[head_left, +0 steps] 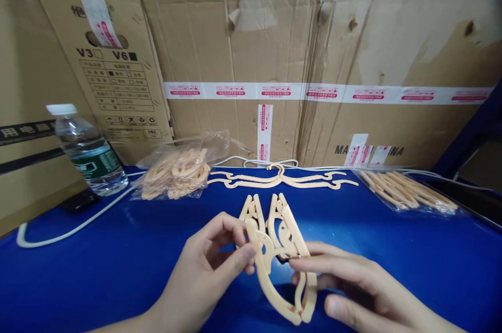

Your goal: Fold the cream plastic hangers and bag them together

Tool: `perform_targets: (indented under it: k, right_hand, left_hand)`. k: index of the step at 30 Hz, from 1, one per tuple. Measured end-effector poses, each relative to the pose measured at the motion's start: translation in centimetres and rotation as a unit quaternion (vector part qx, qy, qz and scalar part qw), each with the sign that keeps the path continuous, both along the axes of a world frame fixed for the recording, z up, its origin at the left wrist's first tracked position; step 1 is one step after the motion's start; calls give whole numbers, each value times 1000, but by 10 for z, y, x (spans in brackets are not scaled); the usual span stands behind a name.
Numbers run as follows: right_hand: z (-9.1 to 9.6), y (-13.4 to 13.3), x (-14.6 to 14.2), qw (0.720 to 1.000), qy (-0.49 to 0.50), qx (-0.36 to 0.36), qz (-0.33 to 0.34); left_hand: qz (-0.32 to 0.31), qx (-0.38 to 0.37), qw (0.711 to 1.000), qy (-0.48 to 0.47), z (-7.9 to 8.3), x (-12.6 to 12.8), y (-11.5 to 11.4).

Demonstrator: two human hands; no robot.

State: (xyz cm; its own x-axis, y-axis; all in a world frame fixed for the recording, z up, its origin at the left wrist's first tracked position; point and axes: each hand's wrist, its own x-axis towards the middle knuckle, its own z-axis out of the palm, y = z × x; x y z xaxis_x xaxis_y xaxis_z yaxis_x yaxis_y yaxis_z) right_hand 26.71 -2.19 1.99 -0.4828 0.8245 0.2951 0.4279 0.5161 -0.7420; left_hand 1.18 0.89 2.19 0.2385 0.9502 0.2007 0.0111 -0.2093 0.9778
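Observation:
A beige folding hanger [274, 296] is raised above the blue table, its two arms folded toward each other in a narrow V. My left hand [215, 265] pinches the upper end of its left arm between thumb and fingers. Across the hanger's right arm lie the fingers of my right hand [353, 280], some in front and some behind it, while the thumb stays apart. Just beyond my hands, more folded beige hangers [280, 218] lie on the table, partly covered by the held one. Farther back, unfolded hangers [254, 180] lie spread out with their hooks together.
A clear bag of curved beige parts [176, 173] lies at the back left, beside a water bottle [92, 155] and a black object [80, 201]. Another bag with long beige parts [408, 189] lies back right. White cable [39, 244] runs along the table [157, 233]; cardboard [235, 50] stands behind.

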Motion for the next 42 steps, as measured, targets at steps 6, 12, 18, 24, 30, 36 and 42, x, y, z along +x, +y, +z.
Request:
perform_targets:
  k: [6, 12, 18, 24, 30, 36, 42]
  right_hand:
    - [-5, 4, 0, 1000, -13, 26, -6]
    - [-3, 4, -1, 1000, 13, 1, -4]
    - [-5, 2, -1, 998, 48, -51, 6]
    - [-1, 4, -1, 995, 74, -64, 5]
    - [-4, 1, 0, 993, 97, -73, 5]
    - [2, -2, 2, 999, 6, -37, -6]
    - [5, -1, 6, 999, -7, -44, -7]
  left_hand:
    - [-64, 16, 997, 34, -7, -4, -9]
    - [-155, -6, 985, 73, -7, -7, -16]
    - [-171, -22, 982, 71, -6, -9, -17]
    - [-174, -26, 983, 56, -11, -10, -13]
    - [-173, 9, 982, 73, -5, -8, -15]
    - [-162, 97, 968, 165, 2, -7, -14]
    - [-185, 115, 961, 169, -1, -5, -8]
